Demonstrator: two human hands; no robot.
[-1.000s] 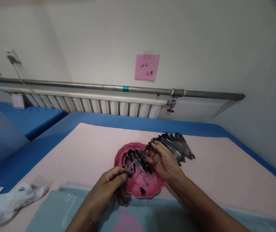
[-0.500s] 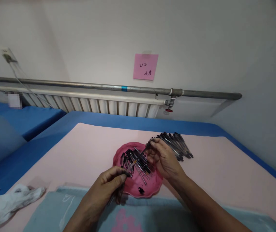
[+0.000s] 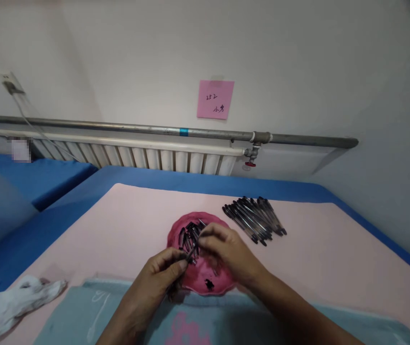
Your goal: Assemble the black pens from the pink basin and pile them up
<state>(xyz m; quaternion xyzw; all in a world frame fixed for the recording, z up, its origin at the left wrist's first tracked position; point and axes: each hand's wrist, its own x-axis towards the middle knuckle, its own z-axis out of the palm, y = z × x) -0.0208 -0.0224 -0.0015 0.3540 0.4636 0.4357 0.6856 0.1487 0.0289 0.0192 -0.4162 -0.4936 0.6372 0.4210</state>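
Note:
My left hand (image 3: pixel 163 270) is closed, pinching a slim pen barrel at the near left rim of the pink plate (image 3: pixel 222 286). Over the plate's right half, my right hand (image 3: pixel 226 249) pinches a thin dark ink refill (image 3: pixel 194 247) that slants down to the left hand and lines up with the barrel. How deep it sits inside is hidden by the fingers. Black pen parts (image 3: pixel 186 234) lie in the plate, partly covered by my right hand. A black ink stain (image 3: pixel 209 284) marks the plate's near side. Dark smudges show on my fingertips.
Several black pens (image 3: pixel 253 218) lie side by side right of the plate on a pink sheet (image 3: pixel 136 215). A stained white cloth (image 3: pixel 17 302) is at the left. A blue-grey cloth (image 3: pixel 118 297) runs along the front. Behind stand a radiator (image 3: pixel 161 158) and a pipe (image 3: pixel 136 128).
My right hand has come down and left, close to my left hand, and the visible length of refill between them has shortened. My left hand has stayed nearly in place.

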